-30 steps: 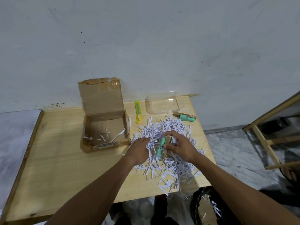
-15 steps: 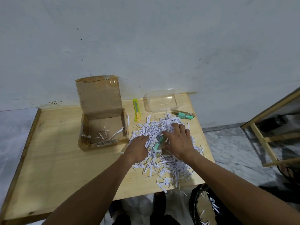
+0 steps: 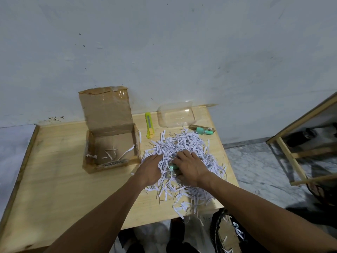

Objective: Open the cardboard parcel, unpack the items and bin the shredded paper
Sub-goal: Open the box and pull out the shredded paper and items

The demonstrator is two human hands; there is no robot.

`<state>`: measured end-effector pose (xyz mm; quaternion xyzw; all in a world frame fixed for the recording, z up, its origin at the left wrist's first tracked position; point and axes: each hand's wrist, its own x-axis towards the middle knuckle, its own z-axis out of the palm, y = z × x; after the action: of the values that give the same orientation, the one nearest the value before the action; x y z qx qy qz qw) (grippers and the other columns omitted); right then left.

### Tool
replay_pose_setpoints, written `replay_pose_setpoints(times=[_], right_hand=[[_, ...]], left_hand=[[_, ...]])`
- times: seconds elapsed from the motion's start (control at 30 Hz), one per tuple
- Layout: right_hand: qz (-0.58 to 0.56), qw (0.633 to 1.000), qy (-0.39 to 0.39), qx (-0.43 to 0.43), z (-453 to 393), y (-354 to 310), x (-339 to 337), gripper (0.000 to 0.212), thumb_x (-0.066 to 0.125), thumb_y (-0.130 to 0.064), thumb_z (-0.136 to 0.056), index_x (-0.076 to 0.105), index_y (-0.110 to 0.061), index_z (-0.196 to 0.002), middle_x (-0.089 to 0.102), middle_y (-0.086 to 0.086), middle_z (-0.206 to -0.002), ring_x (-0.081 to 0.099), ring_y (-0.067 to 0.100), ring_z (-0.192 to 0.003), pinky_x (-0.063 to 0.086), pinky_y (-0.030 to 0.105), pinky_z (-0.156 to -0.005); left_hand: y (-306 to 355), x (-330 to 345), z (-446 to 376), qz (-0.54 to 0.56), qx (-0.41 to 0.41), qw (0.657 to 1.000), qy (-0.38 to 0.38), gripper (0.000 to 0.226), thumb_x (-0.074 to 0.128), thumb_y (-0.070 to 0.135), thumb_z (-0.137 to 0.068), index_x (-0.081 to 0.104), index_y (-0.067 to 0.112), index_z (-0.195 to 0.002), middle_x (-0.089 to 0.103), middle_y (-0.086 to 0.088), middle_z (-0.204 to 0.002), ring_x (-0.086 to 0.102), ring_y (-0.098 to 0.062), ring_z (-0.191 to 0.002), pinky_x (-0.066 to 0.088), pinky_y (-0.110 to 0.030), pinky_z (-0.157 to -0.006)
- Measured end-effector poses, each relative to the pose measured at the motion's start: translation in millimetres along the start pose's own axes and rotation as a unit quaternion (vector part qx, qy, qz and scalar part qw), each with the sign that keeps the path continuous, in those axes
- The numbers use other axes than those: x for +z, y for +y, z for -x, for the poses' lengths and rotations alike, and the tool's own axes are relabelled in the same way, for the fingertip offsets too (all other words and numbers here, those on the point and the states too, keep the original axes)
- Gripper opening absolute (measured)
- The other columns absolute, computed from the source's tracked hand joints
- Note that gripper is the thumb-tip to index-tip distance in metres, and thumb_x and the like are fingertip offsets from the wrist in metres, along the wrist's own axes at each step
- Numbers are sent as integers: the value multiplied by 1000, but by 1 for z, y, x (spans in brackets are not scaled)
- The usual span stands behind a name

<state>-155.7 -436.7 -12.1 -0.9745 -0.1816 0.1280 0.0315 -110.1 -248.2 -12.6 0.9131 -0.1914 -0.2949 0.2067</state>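
Shredded paper (image 3: 184,152): white, heaped on the tabletop (image 3: 54,179) right of the open cardboard parcel (image 3: 111,143).
Left hand (image 3: 150,169): dug into the heap as before, grip unclear.
Right hand (image 3: 191,168): pulled nearer than half a second ago, curled over a green item (image 3: 172,168).

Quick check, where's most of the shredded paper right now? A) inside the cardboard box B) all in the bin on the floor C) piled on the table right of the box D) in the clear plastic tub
C: the shredded paper lies heaped on the table right of the cardboard box, which holds only a few strips.
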Motion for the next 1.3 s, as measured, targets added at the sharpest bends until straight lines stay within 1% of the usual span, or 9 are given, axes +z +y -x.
replay_pose_setpoints(times=[0.13,0.3,0.37,0.5,0.7,0.9,1.2,1.27,1.3], right_hand=[[-230,972,46,30,19,8,-11,35,68,-33,-84,49,-25,-111,57,-2,-110,51,15,-99,44,36,-91],[-471,857,162,132,22,18,-34,35,74,-23,-84,51,-17,-109,61,-1,-100,60,5,-83,48,11,-66],[-479,835,212,168,17,31,-38,35,71,-28,-86,52,-16,-113,61,-1,-103,60,7,-84,49,11,-67],[-379,844,236,297,3,83,-18,45,69,-31,-86,55,-13,-124,57,2,-111,62,19,-87,58,36,-78],[-191,841,124,491,9,128,12,41,59,-39,-87,59,-14,-120,56,13,-115,53,35,-108,41,46,-92],[-258,841,188,437,-11,106,15,36,67,-23,-87,51,-13,-117,61,15,-107,52,35,-98,49,46,-82],[-309,886,194,287,-31,97,25,40,60,-15,-91,56,-15,-131,54,14,-126,48,34,-115,42,37,-97],[-306,888,211,272,-23,92,23,39,58,-26,-93,57,-17,-131,56,12,-126,48,31,-115,40,37,-94],[-305,881,228,280,-16,89,22,39,54,-32,-94,57,-18,-130,57,11,-127,48,29,-116,39,37,-94]], left_hand=[[-2,0,1,0,7,1000,2,59,35,4,-98,16,13,-153,14,-6,-162,8,-21,-150,9,-30,-119],[-6,5,-1,-4,5,1000,2,58,36,5,-98,19,13,-153,16,-6,-162,9,-22,-150,10,-30,-119],[-5,6,-1,-7,1,1000,0,58,35,6,-99,17,14,-153,13,-5,-162,7,-22,-150,9,-30,-119],[-7,8,-3,3,-7,1000,10,58,35,6,-99,17,15,-153,13,-5,-162,7,-20,-151,9,-29,-120],[-8,12,-6,3,-15,1000,9,58,36,7,-99,17,15,-153,13,-5,-162,7,-21,-151,10,-32,-122],[-11,12,-7,10,-12,1000,5,58,38,6,-98,20,14,-153,17,-5,-162,10,-22,-150,14,-34,-121],[-10,11,-6,26,-6,1000,5,57,39,6,-98,24,16,-152,20,-3,-161,11,-21,-150,18,-35,-120],[-10,9,-3,42,1,999,30,53,42,9,-97,35,19,-148,31,-1,-156,36,-21,-140,34,-37,-110],[-10,8,-1,54,2,997,61,49,45,12,-95,42,22,-143,40,1,-150,54,-19,-120,44,-36,-97]])
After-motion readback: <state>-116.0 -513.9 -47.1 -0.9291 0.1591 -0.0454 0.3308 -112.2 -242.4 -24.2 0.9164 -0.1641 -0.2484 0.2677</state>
